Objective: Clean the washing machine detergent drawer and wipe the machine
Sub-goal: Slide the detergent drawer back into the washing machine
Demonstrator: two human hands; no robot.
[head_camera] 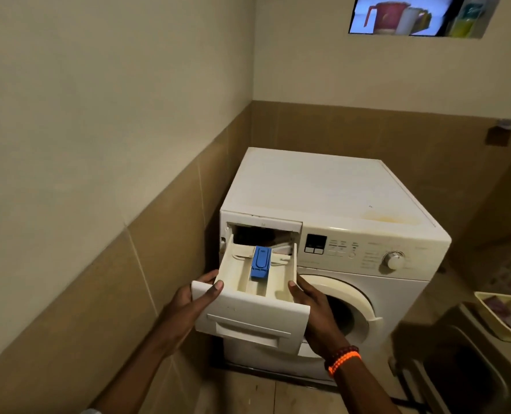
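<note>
A white front-loading washing machine (314, 186) stands in the corner, with a yellowish stain near the front right of its top. Its detergent drawer (249, 319) is pulled far out of the dark slot (258, 234) at the upper left and tilts down toward me. The drawer's compartments look yellowed, and a blue insert (261, 262) sits in the middle one. My left hand (193, 298) grips the drawer's left side with the thumb on its rim. My right hand (312, 309), with an orange bead bracelet at the wrist, grips the right side.
Tiled walls close in on the left and behind the machine. The control panel with a dial (394, 259) sits right of the slot, above the round door (342, 309). A cream tray (493, 316) rests on a dark unit at the right. A wall opening (412, 14) shows jugs.
</note>
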